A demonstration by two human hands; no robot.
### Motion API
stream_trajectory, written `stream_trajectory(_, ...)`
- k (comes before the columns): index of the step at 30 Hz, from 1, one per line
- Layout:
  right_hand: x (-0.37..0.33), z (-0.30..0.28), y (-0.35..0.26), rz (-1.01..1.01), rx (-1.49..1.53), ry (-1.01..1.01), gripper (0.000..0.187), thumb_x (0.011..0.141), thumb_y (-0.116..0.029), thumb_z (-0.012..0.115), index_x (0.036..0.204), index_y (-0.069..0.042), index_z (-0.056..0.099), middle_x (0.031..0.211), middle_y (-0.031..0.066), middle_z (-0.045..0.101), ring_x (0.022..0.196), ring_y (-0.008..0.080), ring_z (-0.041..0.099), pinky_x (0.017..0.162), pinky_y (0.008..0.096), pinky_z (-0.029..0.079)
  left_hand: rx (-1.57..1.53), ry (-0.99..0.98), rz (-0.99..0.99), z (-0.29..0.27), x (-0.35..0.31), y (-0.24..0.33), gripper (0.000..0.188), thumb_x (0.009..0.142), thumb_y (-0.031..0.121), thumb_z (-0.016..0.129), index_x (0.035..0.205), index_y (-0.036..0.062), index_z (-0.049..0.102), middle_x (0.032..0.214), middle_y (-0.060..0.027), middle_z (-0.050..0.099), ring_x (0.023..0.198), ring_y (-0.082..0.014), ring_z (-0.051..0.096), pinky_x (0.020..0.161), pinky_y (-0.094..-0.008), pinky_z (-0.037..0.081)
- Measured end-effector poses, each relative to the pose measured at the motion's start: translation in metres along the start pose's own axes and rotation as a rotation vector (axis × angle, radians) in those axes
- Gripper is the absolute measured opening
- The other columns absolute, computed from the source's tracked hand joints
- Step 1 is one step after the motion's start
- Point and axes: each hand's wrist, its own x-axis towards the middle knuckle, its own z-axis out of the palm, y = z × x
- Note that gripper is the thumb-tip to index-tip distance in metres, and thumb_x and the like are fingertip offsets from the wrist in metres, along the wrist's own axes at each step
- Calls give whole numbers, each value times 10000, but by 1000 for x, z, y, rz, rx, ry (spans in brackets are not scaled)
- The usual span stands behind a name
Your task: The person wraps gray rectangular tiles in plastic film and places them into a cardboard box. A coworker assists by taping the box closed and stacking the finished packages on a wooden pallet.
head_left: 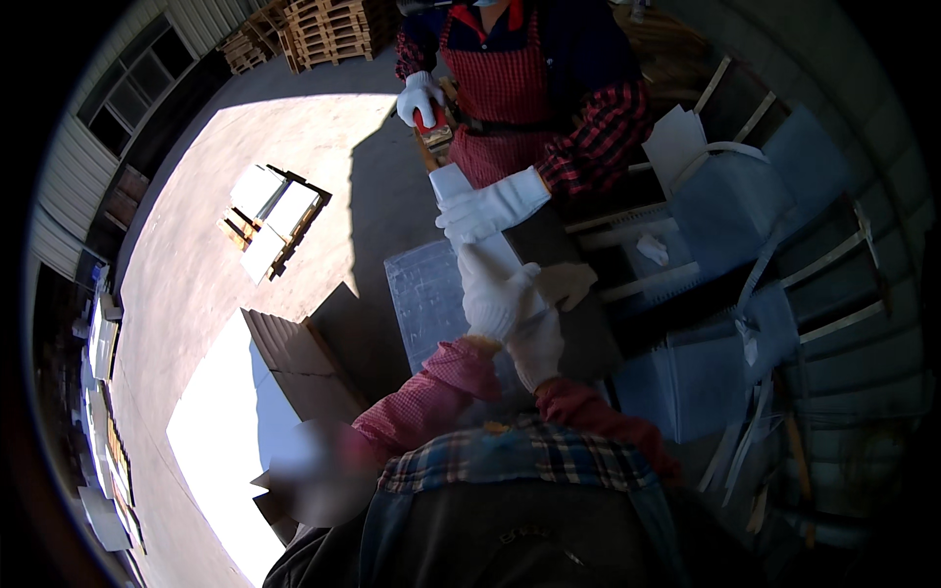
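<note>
A pale narrow strip [502, 253] lies along the dark table top [564, 338] in front of me. My left hand [493, 302], in a white glove, rests over its near part with fingers and thumb spread. Close beside it and lower is my right hand [537, 351], also gloved; its fingers are partly covered by the left hand, so their grip is unclear. Across the table a co-worker's gloved hand [493, 208] lies flat on the strip's far part. The co-worker's other gloved hand [420, 98] holds a red object [428, 120] whose kind is unclear.
A greyish translucent sheet [426, 299] lies left of my hands. Bluish plastic sheets [730, 211] and slatted frames crowd the right. Stacked panels [294, 358] stand at lower left. Farther off, a pallet [279, 220] carries white boards; wooden pallets [333, 29] are piled behind.
</note>
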Motion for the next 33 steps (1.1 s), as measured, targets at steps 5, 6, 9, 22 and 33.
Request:
stream_trajectory(5, -5, 3, -53, 18, -45, -183, 604, 827, -218, 825, 1313, 28, 563, 1178, 173, 690, 1077, 249, 683, 941, 364, 517, 64, 95, -24, 0, 2, 3, 877, 740, 358, 848, 1373, 47, 326, 1305, -265, 555, 1137, -476, 630, 913, -516, 531)
stream_trajectory(6, -4, -3, -52, 2, -204, -213, 650, 827, -233, 831, 1344, 28, 536, 1213, 179, 674, 1106, 253, 671, 960, 368, 510, 55, 64, -55, -1, 3, 6, 867, 740, 353, 843, 1363, 50, 322, 1288, -266, 563, 1126, -478, 635, 905, -519, 534)
stream_trajectory(9, 8, -41, -5, 42, -196, -300, 794, 822, -274, 855, 1440, 22, 454, 1318, 196, 622, 1201, 275, 629, 1020, 384, 485, 52, 9, -70, 4, 3, 15, 824, 743, 344, 830, 1322, 58, 318, 1244, -267, 584, 1092, -481, 650, 887, -527, 538)
stream_trajectory(22, 18, -53, -73, -223, -440, -515, 874, 796, -282, 886, 1496, -10, 438, 1363, 195, 614, 1239, 311, 622, 1012, 397, 504, 58, 35, -116, 1, -5, 32, 755, 760, 341, 797, 1270, 60, 316, 1118, -293, 639, 1030, -496, 665, 887, -551, 524)
stream_trajectory(33, 56, -92, 47, -6, -686, -824, 536, 927, -369, 706, 1315, -35, 549, 1201, 169, 681, 1132, 334, 657, 929, 436, 518, 105, 13, -163, -1, -4, 18, 828, 757, 430, 811, 1265, 24, 299, 1064, -325, 656, 959, -487, 696, 830, -515, 554)
